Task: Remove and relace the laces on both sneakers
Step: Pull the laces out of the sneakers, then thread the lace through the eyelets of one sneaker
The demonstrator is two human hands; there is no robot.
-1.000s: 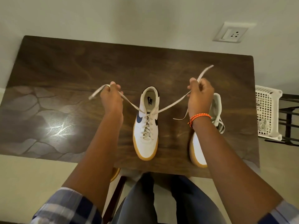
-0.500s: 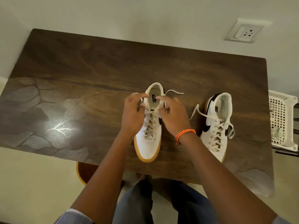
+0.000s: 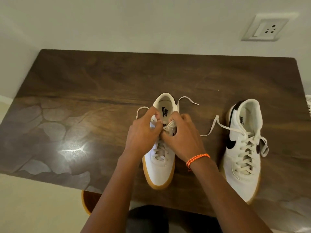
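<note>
Two white sneakers with gum soles stand on a dark wooden table (image 3: 84, 84). The left sneaker (image 3: 159, 169) is laced, and both hands meet over its upper eyelets. My left hand (image 3: 143, 132) pinches one end of its cream lace (image 3: 185, 99), which loops out past my knuckles. My right hand (image 3: 183, 137), with an orange bracelet on the wrist, pinches the other end, which trails toward the heel. The right sneaker (image 3: 244, 148) stands apart to the right, laced, with loose lace ends lying on the table.
A wall socket (image 3: 267, 29) is on the wall behind the table. A white plastic basket (image 3: 308, 103) shows at the right edge. A round stool (image 3: 89, 202) sits below the table's near edge, beside my knees.
My hands came in from wide apart, where they pulled the lace ends taut, and now meet over the left sneaker's tongue. The camera view moved closer and shifted left.
</note>
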